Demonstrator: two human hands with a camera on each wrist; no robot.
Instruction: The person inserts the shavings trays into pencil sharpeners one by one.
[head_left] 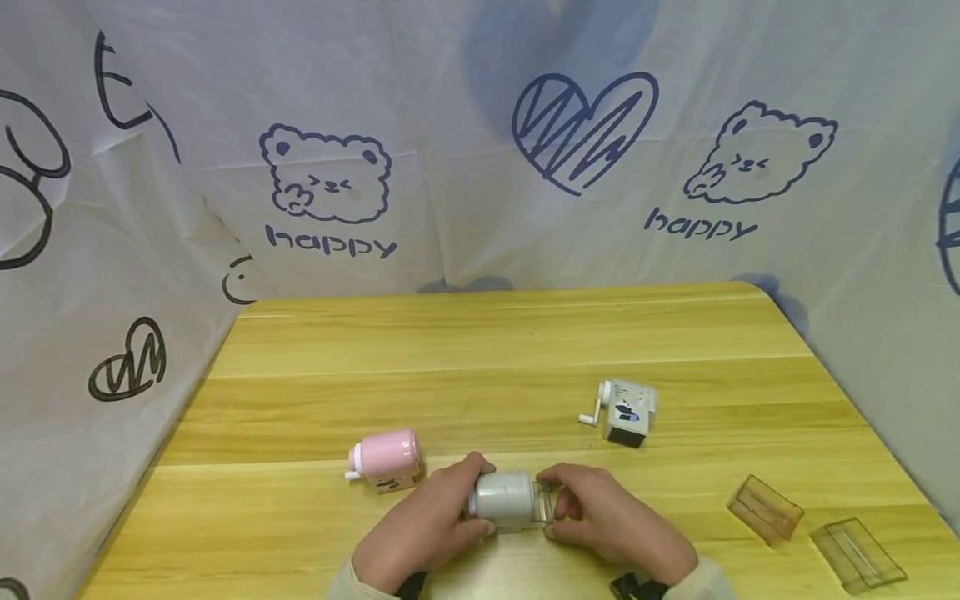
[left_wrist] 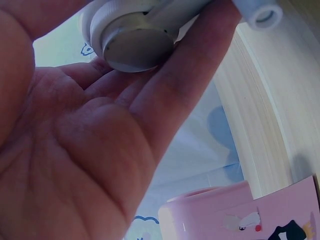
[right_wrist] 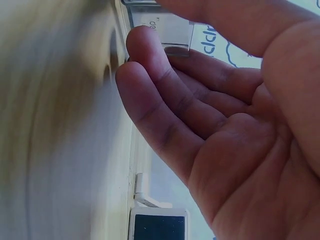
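In the head view my left hand [head_left: 429, 523] grips a light grey crank pencil sharpener [head_left: 504, 496], its thumb on the near side and fingers on the far side. The sharpener's round white end [left_wrist: 136, 46] and crank handle [left_wrist: 264, 17] show in the left wrist view. At its right end a clear plastic shavings tray [head_left: 542, 502] juts out, pinched by thumb and fingers of my right hand [head_left: 609, 518]. How deep the tray sits inside is hidden. Left of the left hand stands a pink pencil sharpener [head_left: 390, 457].
A white crank sharpener [head_left: 628, 412] stands farther back to the right. Two more see-through trays lie at the right: an orange-brown tray [head_left: 765, 508] and a greyish tray [head_left: 857, 556]. Printed white cloth [head_left: 465, 167] surrounds the wooden table [head_left: 480, 350].
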